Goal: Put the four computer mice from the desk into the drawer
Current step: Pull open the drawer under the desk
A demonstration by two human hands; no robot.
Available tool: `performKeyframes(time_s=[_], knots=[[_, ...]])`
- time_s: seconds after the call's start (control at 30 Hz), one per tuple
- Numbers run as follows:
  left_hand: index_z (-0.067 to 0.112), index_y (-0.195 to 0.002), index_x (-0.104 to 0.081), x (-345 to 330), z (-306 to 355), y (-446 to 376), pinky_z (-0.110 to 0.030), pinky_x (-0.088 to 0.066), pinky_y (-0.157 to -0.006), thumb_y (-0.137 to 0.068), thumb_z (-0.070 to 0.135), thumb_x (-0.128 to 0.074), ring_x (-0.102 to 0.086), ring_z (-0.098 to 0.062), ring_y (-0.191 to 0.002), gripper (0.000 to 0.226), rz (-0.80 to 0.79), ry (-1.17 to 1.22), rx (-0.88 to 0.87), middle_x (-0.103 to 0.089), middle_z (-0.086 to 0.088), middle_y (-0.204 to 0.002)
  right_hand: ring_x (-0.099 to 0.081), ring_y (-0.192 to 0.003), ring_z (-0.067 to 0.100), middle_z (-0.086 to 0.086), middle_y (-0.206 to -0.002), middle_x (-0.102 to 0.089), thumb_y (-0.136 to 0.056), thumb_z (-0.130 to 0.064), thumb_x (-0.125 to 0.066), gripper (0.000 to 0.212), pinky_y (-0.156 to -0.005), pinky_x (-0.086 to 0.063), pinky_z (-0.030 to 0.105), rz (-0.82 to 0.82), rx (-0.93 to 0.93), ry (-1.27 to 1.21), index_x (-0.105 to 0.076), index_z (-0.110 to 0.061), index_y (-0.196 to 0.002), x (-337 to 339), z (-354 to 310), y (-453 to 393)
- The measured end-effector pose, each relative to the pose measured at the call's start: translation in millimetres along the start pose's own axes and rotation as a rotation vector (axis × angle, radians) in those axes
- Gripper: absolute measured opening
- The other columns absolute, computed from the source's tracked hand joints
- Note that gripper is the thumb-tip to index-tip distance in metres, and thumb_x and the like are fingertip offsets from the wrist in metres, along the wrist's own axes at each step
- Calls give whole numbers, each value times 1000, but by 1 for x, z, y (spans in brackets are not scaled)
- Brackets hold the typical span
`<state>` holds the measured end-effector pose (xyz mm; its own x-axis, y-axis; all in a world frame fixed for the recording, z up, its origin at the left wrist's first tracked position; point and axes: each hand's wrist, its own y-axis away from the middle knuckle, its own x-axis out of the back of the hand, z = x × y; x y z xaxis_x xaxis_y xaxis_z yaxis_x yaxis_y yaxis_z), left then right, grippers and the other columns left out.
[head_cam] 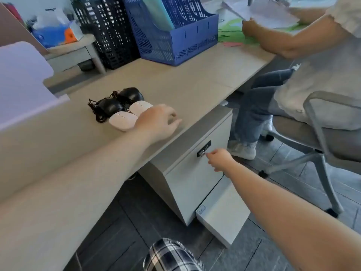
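Two black corded mice [111,106] [131,95] and two white mice [122,120] [139,107] lie bunched together on the beige desk [195,81]. My left hand [159,123] rests flat on the desk just right of the white mice, fingers spread, holding nothing. Below the desk edge stands a grey drawer cabinet [187,178]; its upper drawer front is closed. My right hand [219,159] is at the black lock [203,148] on that front, fingertips pinched at the knob. The lower drawer [222,210] stands pulled out a little.
A blue file rack [172,32] and a black one [105,30] stand at the back of the desk. A seated person [304,61] in an office chair [322,137] handles papers close to the right of the cabinet. My plaid-clad knee [172,255] shows below.
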<state>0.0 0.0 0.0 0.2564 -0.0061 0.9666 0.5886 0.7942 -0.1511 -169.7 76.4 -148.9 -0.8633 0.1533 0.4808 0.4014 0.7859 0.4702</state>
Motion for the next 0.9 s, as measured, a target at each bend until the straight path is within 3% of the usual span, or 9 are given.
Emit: performKeyframes(time_s=[0.07,0.13,0.2,0.27,0.43,0.63,0.77,0.9], knots=[[17,-119,-64,0,-1,-3,-40,-48,-95,-93,44,-53,-56,-25,-117,40,-36,-17,-3,-63,-2,-125,-63,-93,29,21,-114,-67,-97,-25,-45,36,-84,-56,40,-23,-33,-89,-61,1,-117,-2,-7,-6],[18,-118,-64,-1,-1,-3,-40,-48,-94,-92,45,-54,-57,-24,-114,40,-77,-31,-24,-65,-1,-123,-59,-83,23,21,-113,-67,-96,-16,-46,31,-72,-51,35,-29,-43,-153,-61,1,-116,-2,-16,-10],[13,-110,-66,-6,-4,-2,-43,-49,-91,-91,46,-53,-59,-27,-107,40,-107,-40,-35,-68,-4,-113,-57,-70,17,15,-96,-66,-96,-11,-43,20,-62,-46,29,-66,-63,-161,-61,-4,-101,-1,-18,-15],[8,-105,-65,-9,-7,-1,-47,-50,-89,-92,45,-51,-60,-29,-104,41,-84,-30,-25,-69,-7,-109,-51,-63,11,5,-77,-60,-99,-11,-37,24,-57,-41,25,-140,-92,-139,-55,-8,-83,1,-17,-14],[5,-103,-66,-10,-5,0,-46,-49,-89,-95,34,-49,-59,-30,-106,35,-57,-45,-34,-69,-8,-110,-44,-57,10,0,-67,-51,-100,-17,-38,22,-49,-33,23,-69,-17,-175,-54,-11,-87,-6,-8,-14],[4,-104,-66,-6,3,-3,-45,-49,-91,-96,28,-46,-58,-32,-107,32,-111,-107,-27,-69,-10,-111,-43,-55,10,0,-65,-54,-99,-19,-43,18,-50,-32,21,-54,-42,-201,-58,-10,-95,12,8,3],[7,-100,-65,-5,11,-4,-38,-49,-81,-97,32,-43,-59,-32,-100,34,-174,-173,1,-69,-7,-104,-46,-59,10,0,-67,-58,-98,-21,-46,21,-51,-35,19,-80,-57,-137,-63,-9,-95,35,30,18],[13,-83,-57,-7,23,-2,-34,-44,-71,-98,31,-40,-56,-30,-88,29,-225,-225,16,-65,-8,-96,-46,-59,11,1,-66,-61,-96,-21,-50,25,-57,-37,21,-122,-34,-124,-66,-8,-82,54,58,35]])
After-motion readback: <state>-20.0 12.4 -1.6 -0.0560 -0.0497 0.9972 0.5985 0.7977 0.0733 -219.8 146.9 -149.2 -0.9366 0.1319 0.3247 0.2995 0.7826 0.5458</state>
